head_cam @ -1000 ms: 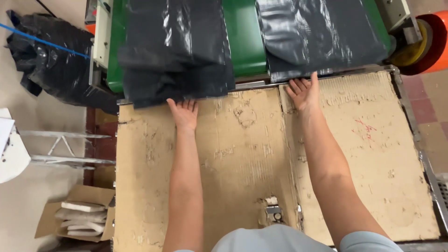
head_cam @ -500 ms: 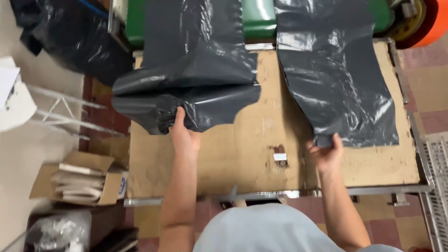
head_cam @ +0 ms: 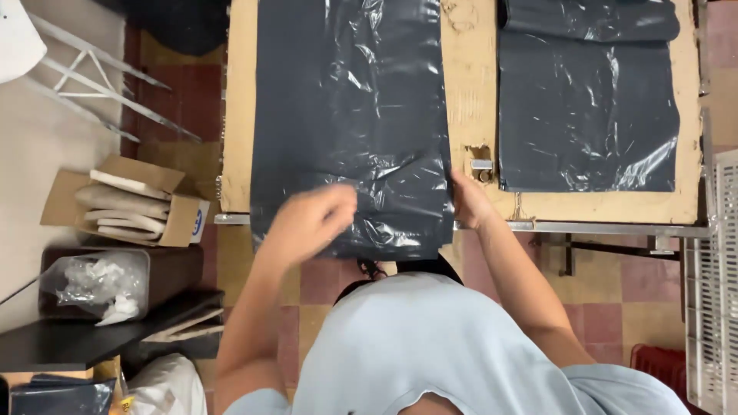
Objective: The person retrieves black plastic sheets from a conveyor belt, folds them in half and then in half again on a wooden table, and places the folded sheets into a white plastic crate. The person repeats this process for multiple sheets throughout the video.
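Observation:
A large black plastic bag (head_cam: 350, 115) lies lengthwise on the cardboard-topped table (head_cam: 469, 92), its near end hanging over the front edge. My left hand (head_cam: 311, 219) is blurred above the bag's near end; its grip is unclear. Gripping the bag's lower right edge is my right hand (head_cam: 469, 201), beside a small metal clip (head_cam: 482, 165). A second black bag (head_cam: 588, 107) lies flat on the right of the table, untouched.
On the floor to the left are an open cardboard box (head_cam: 123, 204) of folded items and a dark bin (head_cam: 100, 284) with clear plastic in it. A white crate (head_cam: 719, 269) stands at the right, with a red crate (head_cam: 653, 361) below it.
The view has tilted down and come closer. The left bag now lies spread out lengthwise instead of bunched. My right hand has shifted from the right bag to the left bag's edge.

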